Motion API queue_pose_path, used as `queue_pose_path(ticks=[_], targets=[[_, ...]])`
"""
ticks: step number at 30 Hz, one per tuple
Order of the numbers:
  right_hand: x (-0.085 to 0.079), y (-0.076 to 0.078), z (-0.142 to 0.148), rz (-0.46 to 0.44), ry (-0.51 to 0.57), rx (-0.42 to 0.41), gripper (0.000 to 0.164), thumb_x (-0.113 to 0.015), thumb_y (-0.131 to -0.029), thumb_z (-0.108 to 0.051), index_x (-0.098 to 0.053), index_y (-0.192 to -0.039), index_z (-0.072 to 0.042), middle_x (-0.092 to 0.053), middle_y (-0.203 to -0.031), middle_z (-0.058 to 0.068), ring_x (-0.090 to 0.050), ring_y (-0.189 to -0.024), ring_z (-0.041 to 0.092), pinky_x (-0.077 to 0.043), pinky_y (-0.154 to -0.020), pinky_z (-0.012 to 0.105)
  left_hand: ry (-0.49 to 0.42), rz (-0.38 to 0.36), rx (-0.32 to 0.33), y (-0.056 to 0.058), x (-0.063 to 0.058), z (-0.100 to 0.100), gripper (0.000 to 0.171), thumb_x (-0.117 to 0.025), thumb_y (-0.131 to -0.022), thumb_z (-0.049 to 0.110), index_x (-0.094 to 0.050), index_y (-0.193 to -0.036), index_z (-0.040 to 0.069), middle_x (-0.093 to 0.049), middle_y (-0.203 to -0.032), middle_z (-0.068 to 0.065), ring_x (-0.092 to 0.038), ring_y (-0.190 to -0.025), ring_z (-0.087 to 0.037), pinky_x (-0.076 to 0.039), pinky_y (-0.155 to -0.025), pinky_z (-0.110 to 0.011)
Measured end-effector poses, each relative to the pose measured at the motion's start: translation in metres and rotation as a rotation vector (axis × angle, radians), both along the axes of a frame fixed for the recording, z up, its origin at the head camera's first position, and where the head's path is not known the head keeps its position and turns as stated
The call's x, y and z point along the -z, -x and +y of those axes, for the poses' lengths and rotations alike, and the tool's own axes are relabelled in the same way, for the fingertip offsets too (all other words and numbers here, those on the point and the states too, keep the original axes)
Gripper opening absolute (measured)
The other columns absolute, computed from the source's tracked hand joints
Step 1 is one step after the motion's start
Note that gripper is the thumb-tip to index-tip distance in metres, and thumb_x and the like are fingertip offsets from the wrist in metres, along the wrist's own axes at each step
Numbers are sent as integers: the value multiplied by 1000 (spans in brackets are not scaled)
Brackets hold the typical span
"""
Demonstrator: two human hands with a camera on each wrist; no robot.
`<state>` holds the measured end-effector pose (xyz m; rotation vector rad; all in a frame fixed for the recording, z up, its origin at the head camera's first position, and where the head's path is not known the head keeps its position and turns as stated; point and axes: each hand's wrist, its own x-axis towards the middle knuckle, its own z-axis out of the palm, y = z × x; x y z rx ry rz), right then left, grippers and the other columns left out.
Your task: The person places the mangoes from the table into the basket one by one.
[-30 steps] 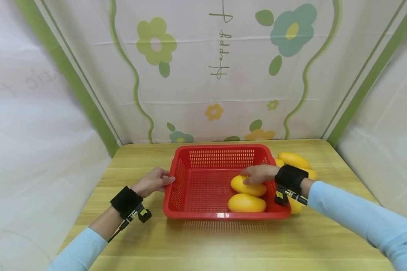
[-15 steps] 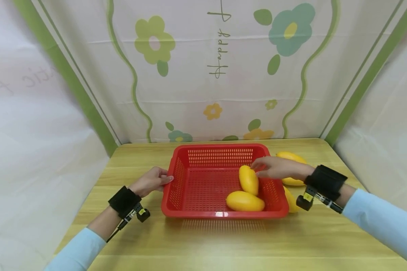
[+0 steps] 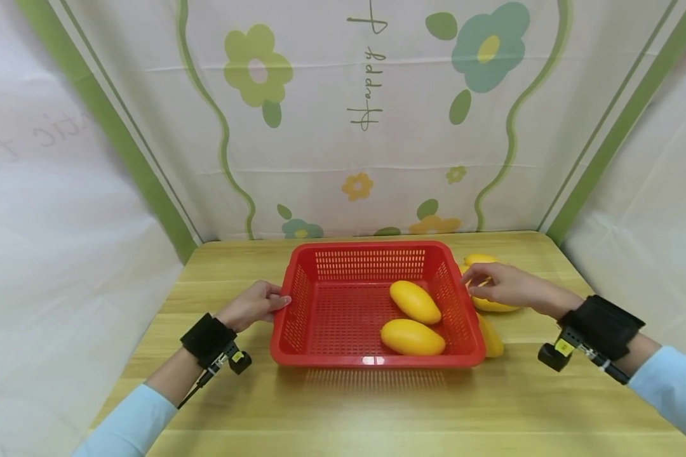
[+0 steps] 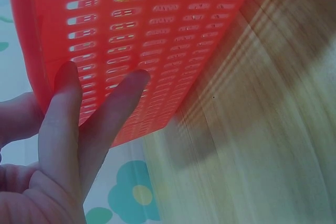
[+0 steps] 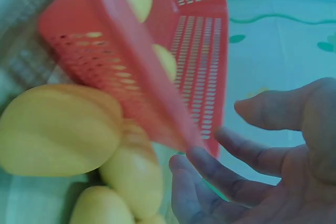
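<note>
Red rectangular plastic basket (image 3: 331, 361): left hand (image 3: 256, 303) on the rim, right hand (image 3: 505, 284) empty

The left hand pinches the left rim, thumb over the edge, fingers against the slotted outer wall. The right hand's fingers are loosely bent and hold nothing; they are positioned at the right rim, contact unconfirmed.

Below and beside the right hand, smooth yellow oval fruits (image 3: 494, 306) lie on the pale wood-grain table (image 3: 320, 419). The basket's right wall stands between these and two matching fruits inside, located in its right half. Black wrist straps (image 3: 208, 339) carry small cameras. White flower-printed cloth (image 3: 320, 139) hangs behind the table.

The right hand and basket wall partly cover the outside fruits; their exact count cannot be read. The right wrist view is blurred. Both light-blue sleeves (image 3: 134, 419) are cut off by the frame.

Long axes: rear inside fruit (image 3: 415, 302), diagonal, far-left to near-right; front inside fruit (image 3: 413, 337), nearly left-to-right, just beside the near wall.
</note>
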<state>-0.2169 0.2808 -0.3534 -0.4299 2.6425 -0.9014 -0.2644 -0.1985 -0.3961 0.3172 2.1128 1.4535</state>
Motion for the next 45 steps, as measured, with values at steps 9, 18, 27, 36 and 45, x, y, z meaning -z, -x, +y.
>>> queue_pose_path(ticks=[9,18,27,36,45], targets=[[33,-3,19,-41,31,14,20,-61,-91,-11,-54,-104,2,-61,-101,14,-55,-92,26,-50,-73,36,0,-3,-4,0,1,0,33,-50,-100,8,-52,-122,-17,-65,-111,-35,-70,-90,-33,-59,-81,-44],[58,-5,22,-186,60,78,33,-65,-87,-12,-49,-110,4,-64,-98,13,-55,-84,24,-46,-67,33,5,-3,-3,1,1,1,34,-50,-99,8,-52,-121,-17,-65,-110,-35,-70,-90,-34,-59,-80,-44],[74,-1,22,-259,76,81,34,-62,-90,-13,-50,-117,3,-49,-81,5,-45,-65,17,-42,-57,27,5,-11,-3,2,2,1,34,-49,-100,9,-51,-122,-17,-64,-112,-35,-69,-92,-35,-59,-81,-43],[84,-1,19,-438,230,126,56,-58,-90,-12,-36,-138,8,-51,-124,22,-57,-97,25,-58,-77,47,13,-6,-15,2,2,1,33,-49,-100,8,-52,-121,-16,-66,-109,-33,-70,-89,-33,-60,-79,-42],[74,-10,26,-420,238,118,69,-61,-92,-24,-26,-141,10,-36,-136,32,-52,-106,34,-57,-74,49,2,-5,4,3,1,0,32,-48,-100,6,-53,-120,-18,-66,-108,-34,-70,-87,-32,-60,-79,-42]])
